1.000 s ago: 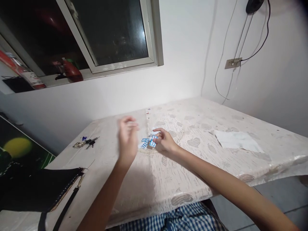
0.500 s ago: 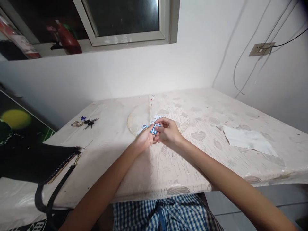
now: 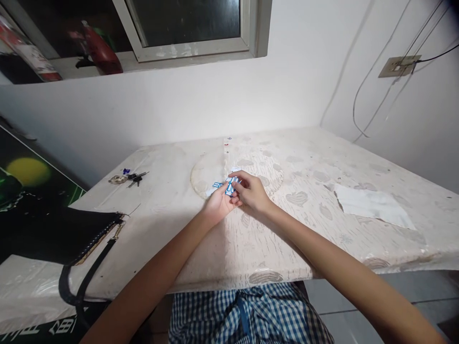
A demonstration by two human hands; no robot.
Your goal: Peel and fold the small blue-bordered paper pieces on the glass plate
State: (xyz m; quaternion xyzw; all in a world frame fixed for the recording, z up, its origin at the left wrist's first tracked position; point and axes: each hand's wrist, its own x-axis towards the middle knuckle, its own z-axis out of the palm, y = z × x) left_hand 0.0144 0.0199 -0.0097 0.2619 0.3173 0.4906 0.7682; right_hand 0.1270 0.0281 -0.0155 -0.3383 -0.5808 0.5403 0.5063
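Over the middle of the table my left hand (image 3: 219, 205) holds a small white-and-blue card (image 3: 230, 186), its thumb on the near side. My right hand (image 3: 254, 192) closes on the same card from the right, thumb and index finger pinching its upper edge. The fingers partly cover the card, so its print is hard to read. Just beyond my left thumb another white piece with blue lines (image 3: 217, 184) shows. A pale piece (image 3: 235, 169) peeks out behind my right fingers; whether these two lie on the table or are held I cannot tell.
The table (image 3: 172, 177) wears a patterned plastic cover. Keys (image 3: 136, 178) with a keyring lie at the left, near a black pouch (image 3: 96, 229) with a strap (image 3: 89, 274). A torn white paper (image 3: 373, 206) lies at the right. A wall (image 3: 201, 105) stands behind.
Both hands stay together at the card, which has tilted slightly and shows more of its blue-lined face. The view has shifted a little.
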